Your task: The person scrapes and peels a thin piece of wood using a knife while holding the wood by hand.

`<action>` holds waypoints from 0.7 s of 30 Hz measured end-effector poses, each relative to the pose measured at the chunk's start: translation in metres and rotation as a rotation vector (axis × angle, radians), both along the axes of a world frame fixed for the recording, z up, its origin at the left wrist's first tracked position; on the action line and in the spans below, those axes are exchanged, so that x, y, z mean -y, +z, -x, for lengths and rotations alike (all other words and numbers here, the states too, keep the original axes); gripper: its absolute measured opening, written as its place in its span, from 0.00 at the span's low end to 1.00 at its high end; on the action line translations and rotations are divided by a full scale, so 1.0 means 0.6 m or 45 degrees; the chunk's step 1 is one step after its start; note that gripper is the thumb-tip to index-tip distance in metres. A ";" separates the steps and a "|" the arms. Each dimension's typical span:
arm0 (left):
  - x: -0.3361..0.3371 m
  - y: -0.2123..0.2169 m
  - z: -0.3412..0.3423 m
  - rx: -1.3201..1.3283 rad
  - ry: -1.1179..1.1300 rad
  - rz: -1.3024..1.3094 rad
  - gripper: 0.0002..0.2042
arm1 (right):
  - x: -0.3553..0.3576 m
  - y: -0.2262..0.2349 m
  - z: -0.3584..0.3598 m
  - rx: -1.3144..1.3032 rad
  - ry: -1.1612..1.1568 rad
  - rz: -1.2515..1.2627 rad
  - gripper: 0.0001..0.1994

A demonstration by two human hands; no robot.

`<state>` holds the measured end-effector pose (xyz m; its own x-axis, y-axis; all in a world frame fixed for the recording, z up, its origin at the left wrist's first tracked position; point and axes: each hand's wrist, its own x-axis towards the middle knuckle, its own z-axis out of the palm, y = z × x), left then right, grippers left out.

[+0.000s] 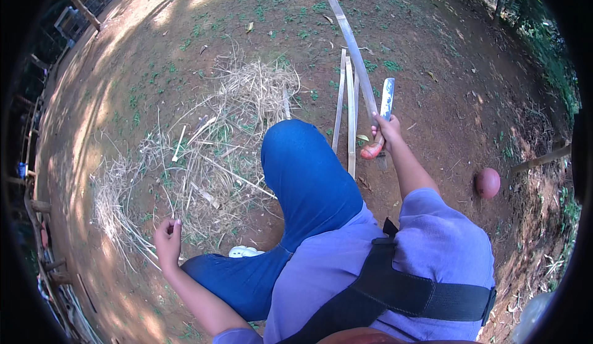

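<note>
My right hand (386,131) is closed round a large knife (387,99) with a reddish handle, its wide blade pointing away from me. A long flat wooden strip (351,41), probably split bamboo, runs from that same hand toward the far side; its tip seems raised off the ground. Whether the fingers grip the strip or it only lies against them I cannot tell. Several similar pale strips (350,112) lie on the soil just left of the knife. My left hand (168,240) is loosely curled beside my left knee, with nothing visible in it.
A heap of dry shavings and thin fibres (253,91) spreads in front and to the left. A reddish round ball (487,183) rests on the soil at right, near a wooden post (542,159). Wooden rails (43,220) line the left edge.
</note>
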<state>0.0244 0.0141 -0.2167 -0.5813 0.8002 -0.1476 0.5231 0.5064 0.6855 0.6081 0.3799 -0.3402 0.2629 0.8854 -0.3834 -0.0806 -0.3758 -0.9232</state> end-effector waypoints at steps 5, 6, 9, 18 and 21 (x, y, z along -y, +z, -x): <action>0.027 -0.015 -0.027 -0.086 0.131 -0.267 0.11 | 0.068 -0.113 -0.002 0.282 0.020 0.151 0.19; 0.028 -0.017 -0.035 -0.069 0.160 -0.346 0.11 | 0.071 -0.121 0.000 0.292 0.012 0.166 0.19; 0.014 -0.014 -0.074 0.013 0.204 -0.562 0.11 | 0.039 -0.096 0.041 0.244 0.081 0.013 0.18; -0.229 0.087 -0.314 0.774 -0.351 -0.622 0.34 | -0.010 0.367 0.411 -0.491 0.883 -0.583 0.12; -0.244 0.091 -0.302 1.016 -0.379 -0.672 0.33 | 0.089 0.395 0.528 -0.680 1.138 -0.587 0.12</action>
<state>0.2056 0.1608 -0.1624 -0.2323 0.9726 0.0087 -0.1321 -0.0404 0.9904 0.2912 0.3265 -0.1029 -0.6321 0.7595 0.1538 -0.3787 -0.1296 -0.9164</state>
